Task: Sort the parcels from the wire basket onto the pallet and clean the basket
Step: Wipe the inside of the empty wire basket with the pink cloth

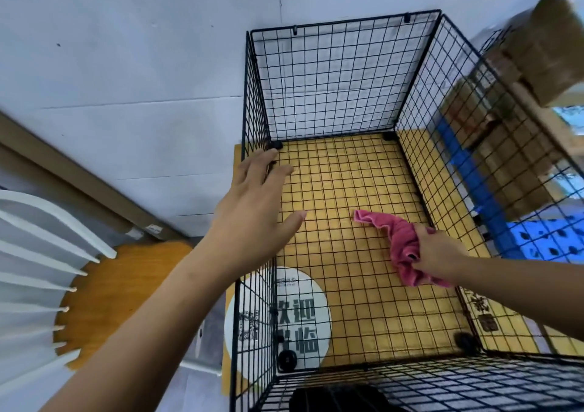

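The right hand (437,253) is inside the basket with its fingers curled tight round a bunched pink cloth (399,241), one loose corner of which trails toward the middle of the mesh floor; whether the cloth presses on the wire or hangs just above it cannot be told. The left hand (252,209) is spread flat, fingers straight and apart, holding nothing, its fingertips at the top wire of the basket's left wall, and contact there is not clear. The cloth looks soft, limp and light, so a fistful near its middle seems the right hold, leaving a free fold to drag over the wires. The wire basket (341,73) appears stiff but light, thin black grid panels joined by small black corner pieces, and would probably slide or flex under wiping, so it is best steadied at a top rim wire near a corner. It holds no parcels and stands on a yellow mat (512,345). Brown cardboard parcels (505,146) are stacked on the blue pallet (543,238) just beyond its right wall. A white round patch (303,288) on the mat carries dark characters, 欢迎 above and 临 below, the rest crossed by wire. A dark stamp near the mat's right edge and the parcel labels are too blurred to read. A white chair (47,253) with a wooden seat stands to the left.
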